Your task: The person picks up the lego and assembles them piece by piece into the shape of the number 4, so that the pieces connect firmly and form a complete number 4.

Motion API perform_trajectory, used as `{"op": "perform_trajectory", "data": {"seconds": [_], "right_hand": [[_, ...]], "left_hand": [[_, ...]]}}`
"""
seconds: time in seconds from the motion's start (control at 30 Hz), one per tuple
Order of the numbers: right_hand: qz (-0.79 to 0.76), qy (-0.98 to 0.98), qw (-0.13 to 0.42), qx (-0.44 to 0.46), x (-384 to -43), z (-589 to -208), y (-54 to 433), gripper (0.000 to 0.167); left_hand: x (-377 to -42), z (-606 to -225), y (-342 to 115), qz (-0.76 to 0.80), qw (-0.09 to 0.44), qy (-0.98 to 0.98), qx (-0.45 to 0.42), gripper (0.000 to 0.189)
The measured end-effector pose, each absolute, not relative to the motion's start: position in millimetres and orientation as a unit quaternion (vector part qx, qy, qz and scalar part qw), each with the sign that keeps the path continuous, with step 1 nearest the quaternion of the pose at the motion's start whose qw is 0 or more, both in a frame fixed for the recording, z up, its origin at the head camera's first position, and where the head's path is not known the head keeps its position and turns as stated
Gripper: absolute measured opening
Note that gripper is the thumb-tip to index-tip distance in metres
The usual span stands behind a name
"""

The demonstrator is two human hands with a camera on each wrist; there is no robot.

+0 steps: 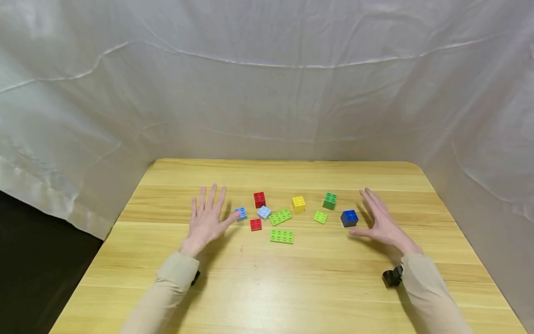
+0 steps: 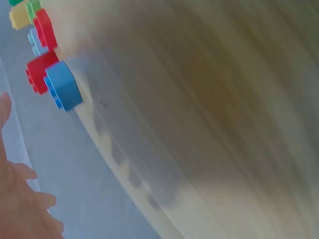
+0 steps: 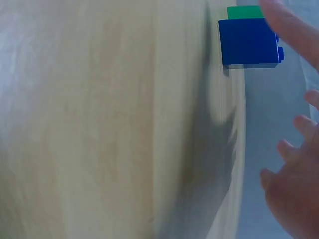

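Observation:
My left hand [image 1: 205, 223] hovers over the table with fingers spread, its thumb tip overlapping a light blue brick [image 1: 242, 214] in the head view. My right hand [image 1: 383, 223] is held above the right side, fingers extended and thumb apart, just right of a dark blue brick [image 1: 349, 218]. Neither hand holds anything. In the left wrist view the light blue brick [image 2: 63, 86] stands in front of a red brick [image 2: 41, 71]. From the right wrist, the dark blue brick [image 3: 249, 42] partly hides a green brick [image 3: 244, 12].
Between the hands lie a tall red brick [image 1: 259, 200], a flat red brick [image 1: 256, 224], a pale blue brick [image 1: 264, 212], a yellow brick [image 1: 298, 204], a green brick [image 1: 329, 201] and several lime bricks [image 1: 282, 236]. Grey-white curtains [image 1: 267, 106] surround the wooden table [image 1: 267, 297].

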State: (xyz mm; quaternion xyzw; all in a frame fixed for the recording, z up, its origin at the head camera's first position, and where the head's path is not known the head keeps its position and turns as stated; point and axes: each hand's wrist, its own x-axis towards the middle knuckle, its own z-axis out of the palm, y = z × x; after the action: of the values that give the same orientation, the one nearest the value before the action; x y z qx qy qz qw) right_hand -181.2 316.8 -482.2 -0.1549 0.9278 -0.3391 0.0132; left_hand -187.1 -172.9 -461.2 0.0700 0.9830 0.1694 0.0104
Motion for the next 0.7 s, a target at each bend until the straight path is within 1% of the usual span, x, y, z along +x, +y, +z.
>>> {"op": "perform_trajectory", "data": {"seconds": [0.1,0.27,0.37,0.47,0.6,0.7], "right_hand": [[-0.373,0.913,0.039,-0.16,-183.3,-484.7,317.9,0.119],[-0.4,0.9,0.071,-0.162,-184.9,-486.2,317.7,0.106],[-0.415,0.89,0.07,-0.175,-186.1,-487.4,316.7,0.095],[-0.435,0.877,0.064,-0.194,-187.6,-490.1,316.3,0.086],[-0.451,0.867,0.066,-0.202,-188.0,-491.9,315.1,0.078],[-0.461,0.862,0.08,-0.194,-188.1,-491.7,314.1,0.074]], "left_hand": [[-185.6,-462.1,-166.6,0.183,0.01,0.98,0.081,0.095],[-188.3,-463.9,-162.7,0.234,0.03,0.967,0.1,0.106],[-192.4,-464.6,-164.0,0.27,0.043,0.956,0.108,0.114],[-196.7,-465.9,-166.2,0.311,0.055,0.942,0.11,0.117],[-200.3,-467.7,-166.5,0.37,0.077,0.92,0.104,0.118],[-202.4,-468.7,-162.0,0.401,0.078,0.906,0.111,0.115]]}}
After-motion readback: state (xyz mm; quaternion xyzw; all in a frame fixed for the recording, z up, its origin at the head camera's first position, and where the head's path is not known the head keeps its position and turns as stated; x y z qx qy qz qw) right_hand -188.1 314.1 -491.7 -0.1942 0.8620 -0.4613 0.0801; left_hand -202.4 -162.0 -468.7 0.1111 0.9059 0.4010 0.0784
